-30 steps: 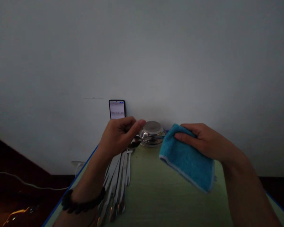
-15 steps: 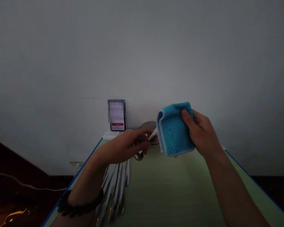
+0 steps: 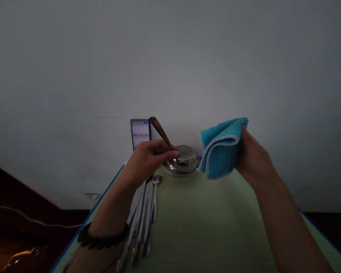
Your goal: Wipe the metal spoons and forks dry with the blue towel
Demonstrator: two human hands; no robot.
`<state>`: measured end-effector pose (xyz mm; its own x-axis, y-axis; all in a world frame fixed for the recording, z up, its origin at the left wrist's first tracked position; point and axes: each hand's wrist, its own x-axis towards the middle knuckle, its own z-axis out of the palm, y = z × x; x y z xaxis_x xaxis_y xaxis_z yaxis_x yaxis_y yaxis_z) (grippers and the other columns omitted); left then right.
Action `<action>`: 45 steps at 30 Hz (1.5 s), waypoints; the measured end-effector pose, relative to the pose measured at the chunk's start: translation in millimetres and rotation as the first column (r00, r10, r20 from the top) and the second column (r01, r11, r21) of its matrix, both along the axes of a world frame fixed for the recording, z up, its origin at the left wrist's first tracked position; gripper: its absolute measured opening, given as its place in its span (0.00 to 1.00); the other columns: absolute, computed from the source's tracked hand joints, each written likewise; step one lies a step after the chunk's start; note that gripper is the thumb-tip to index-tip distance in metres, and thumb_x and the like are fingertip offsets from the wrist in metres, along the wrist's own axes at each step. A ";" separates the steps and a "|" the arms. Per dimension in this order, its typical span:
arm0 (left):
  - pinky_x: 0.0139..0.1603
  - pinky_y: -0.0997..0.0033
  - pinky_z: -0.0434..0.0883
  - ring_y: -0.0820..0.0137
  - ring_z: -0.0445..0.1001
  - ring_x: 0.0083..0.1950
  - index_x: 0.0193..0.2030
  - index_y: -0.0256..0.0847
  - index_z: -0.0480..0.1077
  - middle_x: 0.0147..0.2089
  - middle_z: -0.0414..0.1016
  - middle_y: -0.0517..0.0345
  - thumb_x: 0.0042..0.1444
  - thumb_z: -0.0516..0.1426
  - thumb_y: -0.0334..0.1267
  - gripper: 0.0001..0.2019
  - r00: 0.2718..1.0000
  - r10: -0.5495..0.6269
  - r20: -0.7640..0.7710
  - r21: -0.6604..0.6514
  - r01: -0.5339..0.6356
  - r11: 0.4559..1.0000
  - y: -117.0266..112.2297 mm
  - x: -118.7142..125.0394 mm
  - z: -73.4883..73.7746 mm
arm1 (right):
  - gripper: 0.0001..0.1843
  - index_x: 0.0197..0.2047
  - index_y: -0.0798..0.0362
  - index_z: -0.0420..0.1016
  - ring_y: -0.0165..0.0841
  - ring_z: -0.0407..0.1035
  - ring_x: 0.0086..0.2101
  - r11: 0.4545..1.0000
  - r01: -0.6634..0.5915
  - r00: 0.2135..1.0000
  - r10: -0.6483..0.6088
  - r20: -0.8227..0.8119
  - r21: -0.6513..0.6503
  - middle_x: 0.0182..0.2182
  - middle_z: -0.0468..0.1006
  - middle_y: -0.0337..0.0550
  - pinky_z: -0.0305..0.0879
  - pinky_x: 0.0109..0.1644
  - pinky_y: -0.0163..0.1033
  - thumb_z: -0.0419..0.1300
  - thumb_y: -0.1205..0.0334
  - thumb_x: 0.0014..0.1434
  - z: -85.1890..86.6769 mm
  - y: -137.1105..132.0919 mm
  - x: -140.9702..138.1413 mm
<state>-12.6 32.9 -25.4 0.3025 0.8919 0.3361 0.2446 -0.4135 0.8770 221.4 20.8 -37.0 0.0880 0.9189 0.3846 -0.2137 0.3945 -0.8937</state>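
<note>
One utensil pinched in left fingers; cloth in right fingers.
Loosened, the utensil could strike the metal bowl near the bench's far edge.

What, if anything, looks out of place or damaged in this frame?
A thin dark line on the wall, left of the phone, stands out against the plain surface; scratch or smudge, I can't tell. I see no spill, and the blue cloth in the right hand looks intact.

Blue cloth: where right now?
Head view, right of centre: the blue cloth is in the right hand, just right of the metal bowl.
</note>
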 end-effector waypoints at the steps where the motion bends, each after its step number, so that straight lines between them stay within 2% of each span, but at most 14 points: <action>1: 0.27 0.79 0.68 0.76 0.71 0.25 0.31 0.35 0.74 0.25 0.76 0.60 0.48 0.61 0.38 0.07 1.000 -0.012 0.023 -0.014 0.012 1.000 -0.7 0.2 0.5 | 0.17 0.43 0.43 0.72 0.37 0.64 0.51 1.000 -0.021 1.000 0.021 -0.001 0.000 0.47 0.74 0.36 0.63 0.53 0.45 0.51 0.45 0.57 1.5 -0.6 -1.0; 8: 0.27 0.80 0.71 0.76 0.74 0.26 0.31 0.36 0.74 0.27 0.78 0.58 0.51 0.59 0.35 0.05 0.981 -0.167 0.104 -0.145 0.181 0.973 -3.6 -1.2 0.9 | 0.17 0.47 0.43 0.72 0.35 0.65 0.51 0.977 -0.209 0.975 0.212 0.062 -0.045 0.47 0.75 0.35 0.59 0.56 0.45 0.51 0.48 0.59 4.3 -6.6 -7.7; 13: 0.26 0.80 0.71 0.75 0.74 0.25 0.32 0.38 0.73 0.23 0.76 0.63 0.49 0.61 0.33 0.04 0.987 -0.103 0.122 -0.055 0.111 0.992 -13.2 6.8 9.8 | 0.15 0.48 0.45 0.72 0.35 0.66 0.50 0.923 -0.371 0.898 0.385 0.212 -0.101 0.49 0.74 0.37 0.59 0.56 0.43 0.54 0.54 0.59 1.3 -10.6 -12.6; 17: 0.26 0.82 0.69 0.77 0.72 0.25 0.28 0.38 0.75 0.25 0.75 0.63 0.47 0.62 0.33 0.02 0.998 0.022 0.064 0.105 -0.028 0.994 -16.5 6.8 14.1 | 0.15 0.48 0.44 0.72 0.34 0.65 0.51 0.949 -0.313 0.914 0.313 0.260 -0.040 0.49 0.73 0.37 0.57 0.57 0.42 0.53 0.55 0.59 -1.5 -8.1 -10.6; 21: 0.26 0.83 0.69 0.78 0.72 0.26 0.27 0.39 0.76 0.24 0.75 0.63 0.47 0.62 0.32 0.01 0.999 0.028 0.041 0.094 -0.032 0.995 -14.4 4.6 11.6 | 0.16 0.51 0.43 0.70 0.33 0.66 0.49 0.961 -0.277 0.915 0.266 0.303 -0.009 0.48 0.74 0.36 0.59 0.55 0.42 0.52 0.54 0.60 -2.6 -6.4 -5.7; 23: 0.26 0.84 0.69 0.79 0.72 0.25 0.28 0.39 0.76 0.23 0.75 0.65 0.47 0.62 0.32 0.01 0.998 -0.003 0.060 0.075 -0.002 0.997 -14.1 5.1 10.7 | 0.17 0.52 0.43 0.69 0.33 0.66 0.48 0.956 -0.292 0.865 0.279 0.417 -0.032 0.47 0.75 0.37 0.61 0.52 0.40 0.52 0.54 0.60 -0.1 -8.6 -5.1; 25: 0.26 0.85 0.69 0.79 0.72 0.24 0.28 0.40 0.75 0.23 0.75 0.66 0.47 0.62 0.32 0.01 0.997 -0.018 0.070 0.086 0.012 0.996 -15.2 6.6 11.1 | 0.17 0.52 0.44 0.69 0.32 0.67 0.45 0.947 -0.315 0.775 0.296 0.558 -0.065 0.43 0.76 0.37 0.63 0.47 0.37 0.52 0.54 0.60 4.2 -12.5 -6.8; 28: 0.25 0.84 0.69 0.79 0.72 0.24 0.28 0.39 0.75 0.22 0.75 0.65 0.47 0.62 0.33 0.01 0.997 0.012 0.076 0.120 -0.021 0.993 -18.8 10.1 12.8 | 0.17 0.49 0.48 0.72 0.29 0.68 0.34 0.931 -0.349 0.604 0.314 0.733 -0.112 0.35 0.76 0.37 0.64 0.35 0.33 0.52 0.52 0.60 10.6 -19.3 -14.8; 30: 0.25 0.83 0.69 0.78 0.71 0.23 0.28 0.39 0.75 0.22 0.74 0.65 0.47 0.62 0.35 0.03 0.995 0.047 0.090 0.132 -0.059 0.989 -21.5 13.5 13.7 | 0.17 0.45 0.50 0.73 0.27 0.65 0.28 0.934 -0.343 0.536 0.281 0.796 -0.098 0.30 0.74 0.37 0.60 0.30 0.31 0.51 0.51 0.60 13.3 -22.7 -22.7; 36: 0.23 0.80 0.68 0.76 0.70 0.23 0.30 0.37 0.71 0.23 0.72 0.63 0.48 0.61 0.39 0.07 0.989 0.075 0.130 0.130 -0.092 0.987 -22.6 18.9 15.5 | 0.14 0.35 0.54 0.70 0.26 0.61 0.26 0.966 -0.242 0.567 0.065 0.821 0.091 0.26 0.70 0.37 0.57 0.28 0.30 0.51 0.53 0.60 17.4 -27.0 -34.9; 40: 0.19 0.80 0.66 0.77 0.68 0.21 0.37 0.41 0.64 0.24 0.70 0.65 0.52 0.58 0.38 0.07 0.943 0.062 0.328 0.147 -0.115 0.982 -18.8 6.3 16.9 | 0.15 0.30 0.54 0.68 0.25 0.59 0.23 0.972 -0.233 0.482 0.081 0.873 0.039 0.22 0.67 0.35 0.54 0.24 0.30 0.52 0.51 0.59 19.6 -27.6 -21.5; 42: 0.17 0.81 0.64 0.78 0.67 0.20 0.38 0.42 0.64 0.24 0.69 0.66 0.51 0.58 0.38 0.09 0.965 0.067 0.253 0.156 -0.109 0.982 -18.3 -3.2 17.5 | 0.14 0.32 0.53 0.70 0.25 0.60 0.23 0.969 -0.243 0.441 0.144 0.886 -0.037 0.23 0.68 0.34 0.54 0.24 0.30 0.53 0.51 0.58 20.4 -28.0 -13.0; 44: 0.18 0.82 0.64 0.78 0.66 0.19 0.38 0.41 0.67 0.22 0.69 0.65 0.52 0.58 0.38 0.08 1.000 0.013 -0.004 0.134 -0.012 0.991 -19.1 -11.7 18.2 | 0.13 0.34 0.52 0.71 0.25 0.62 0.24 0.961 -0.250 0.397 0.212 0.893 -0.117 0.24 0.70 0.34 0.57 0.25 0.30 0.54 0.52 0.57 20.9 -28.5 -6.3; 45: 0.19 0.82 0.64 0.78 0.67 0.20 0.37 0.40 0.68 0.22 0.70 0.64 0.53 0.57 0.39 0.06 0.987 -0.040 -0.156 0.102 0.057 0.993 -20.0 -14.9 18.5 | 0.12 0.35 0.52 0.72 0.26 0.63 0.24 0.958 -0.247 0.369 0.234 0.899 -0.148 0.25 0.70 0.34 0.57 0.25 0.30 0.54 0.52 0.57 21.0 -28.9 -4.1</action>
